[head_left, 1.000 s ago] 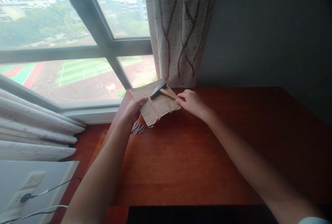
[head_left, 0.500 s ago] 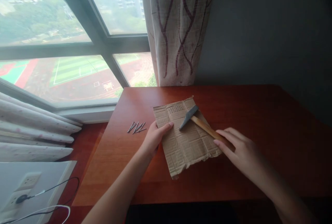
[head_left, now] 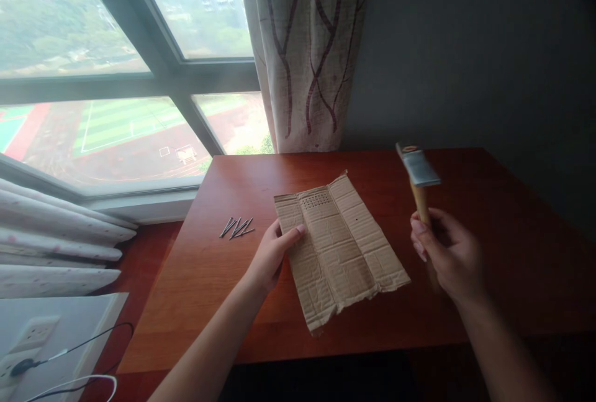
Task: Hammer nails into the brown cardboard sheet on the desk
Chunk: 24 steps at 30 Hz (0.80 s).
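My left hand (head_left: 275,249) grips the left edge of a creased cardboard piece (head_left: 342,253), thumb on top and fingers underneath. Rows of small holes mark the cardboard's upper part, and its lower edge is torn. My right hand (head_left: 449,253) is closed around the wooden handle of a hammer (head_left: 421,184), held upright to the right of the cardboard and apart from it. The hammer's grey metal head points up and is slightly blurred. Left of my left hand, several nails (head_left: 237,228) lie in a loose group on the table.
The reddish wooden table (head_left: 186,315) ends at a near edge below my arms. Behind it hang a patterned curtain (head_left: 307,48) and a window (head_left: 116,122). At lower left, cords run from a wall socket (head_left: 35,333).
The hammer has lifted off the cardboard and swung right, turning from lying slanted to upright. My left hand still holds the cardboard. The view has shifted slightly.
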Tool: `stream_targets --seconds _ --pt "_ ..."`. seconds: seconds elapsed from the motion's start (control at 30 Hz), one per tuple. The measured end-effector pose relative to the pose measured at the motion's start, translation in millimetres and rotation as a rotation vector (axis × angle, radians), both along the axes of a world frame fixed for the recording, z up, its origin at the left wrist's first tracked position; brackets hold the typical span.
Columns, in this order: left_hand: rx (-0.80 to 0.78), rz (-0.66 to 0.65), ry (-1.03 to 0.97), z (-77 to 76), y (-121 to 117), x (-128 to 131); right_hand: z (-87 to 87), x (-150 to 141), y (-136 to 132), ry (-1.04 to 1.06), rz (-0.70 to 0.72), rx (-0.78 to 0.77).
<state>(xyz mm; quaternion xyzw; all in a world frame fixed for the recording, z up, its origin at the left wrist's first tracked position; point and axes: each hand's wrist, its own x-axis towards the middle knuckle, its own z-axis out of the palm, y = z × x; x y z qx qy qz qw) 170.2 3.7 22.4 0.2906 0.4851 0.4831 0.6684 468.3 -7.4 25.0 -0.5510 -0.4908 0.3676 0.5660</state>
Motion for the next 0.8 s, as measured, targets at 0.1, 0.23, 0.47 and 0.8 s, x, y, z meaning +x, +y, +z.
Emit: stream_targets --seconds 0.1,0.23,0.47,0.8 --pt "-0.01 -0.001 -0.017 0.1 -0.7 2.7 -6.2 -10.7 22.6 0.131 -0.018 0.181" --pt "-0.015 -0.001 -0.018 0.8 -1.9 4.5 -8.5 -16.3 41.2 0.266 0.035 0.242" --pt "-0.026 -0.005 -0.001 3.0 -3.3 3.4 -10.4 -11.2 53.8 0.27 0.065 0.359" --pt "-0.029 -0.004 -0.006 1.7 -10.3 0.4 -22.3 -13.2 45.7 0.133 0.157 0.256"
